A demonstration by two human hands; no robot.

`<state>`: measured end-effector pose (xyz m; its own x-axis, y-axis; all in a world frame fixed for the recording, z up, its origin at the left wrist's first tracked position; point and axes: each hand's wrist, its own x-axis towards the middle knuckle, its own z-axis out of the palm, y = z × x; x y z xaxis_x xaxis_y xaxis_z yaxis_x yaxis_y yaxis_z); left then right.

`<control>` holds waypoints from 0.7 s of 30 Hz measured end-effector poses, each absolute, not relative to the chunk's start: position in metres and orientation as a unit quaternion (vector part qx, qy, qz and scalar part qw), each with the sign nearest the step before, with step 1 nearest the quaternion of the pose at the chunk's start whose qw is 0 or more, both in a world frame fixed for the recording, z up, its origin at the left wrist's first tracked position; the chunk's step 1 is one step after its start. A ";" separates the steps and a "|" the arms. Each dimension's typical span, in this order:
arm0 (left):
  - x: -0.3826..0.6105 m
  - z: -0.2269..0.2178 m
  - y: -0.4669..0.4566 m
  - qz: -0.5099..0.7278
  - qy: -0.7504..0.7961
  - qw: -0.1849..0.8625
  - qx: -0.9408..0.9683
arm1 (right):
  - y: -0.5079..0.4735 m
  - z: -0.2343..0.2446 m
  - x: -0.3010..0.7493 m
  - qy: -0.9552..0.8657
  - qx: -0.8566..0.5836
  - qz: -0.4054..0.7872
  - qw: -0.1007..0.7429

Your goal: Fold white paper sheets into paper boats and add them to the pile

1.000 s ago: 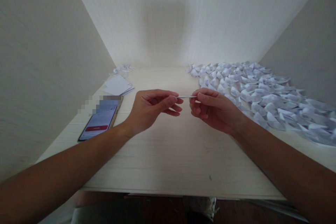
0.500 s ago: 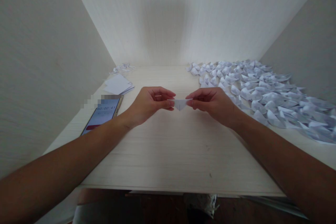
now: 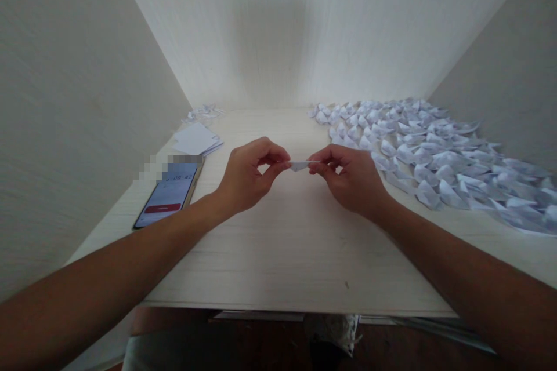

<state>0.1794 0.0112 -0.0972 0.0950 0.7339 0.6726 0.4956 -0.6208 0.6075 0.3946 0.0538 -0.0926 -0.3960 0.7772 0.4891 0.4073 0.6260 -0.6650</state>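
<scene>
A small folded piece of white paper (image 3: 298, 166) is stretched between my two hands above the middle of the table. My left hand (image 3: 255, 171) pinches its left end between thumb and fingers. At the other end, my right hand (image 3: 348, 174) grips it in the same way. The paper looks thin from this angle, with a short point showing along its lower edge. Fingertips cover both of its ends.
Many folded paper boats (image 3: 404, 153) cover the right side of the pale table (image 3: 278, 261). On the left lie a phone (image 3: 167, 194) showing a timer, a stack of white paper sheets (image 3: 195, 139) and paper scraps (image 3: 204, 111). Walls close in the back and sides.
The folded paper has tilted, so its triangular face now shows as a narrower strip. Both hands have turned with it, fingers curling more. More of the phone's lower part is visible.
</scene>
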 end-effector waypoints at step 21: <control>0.169 -0.096 0.020 0.473 0.313 -0.083 0.820 | 0.051 -0.093 0.396 -0.854 -0.220 0.133 0.453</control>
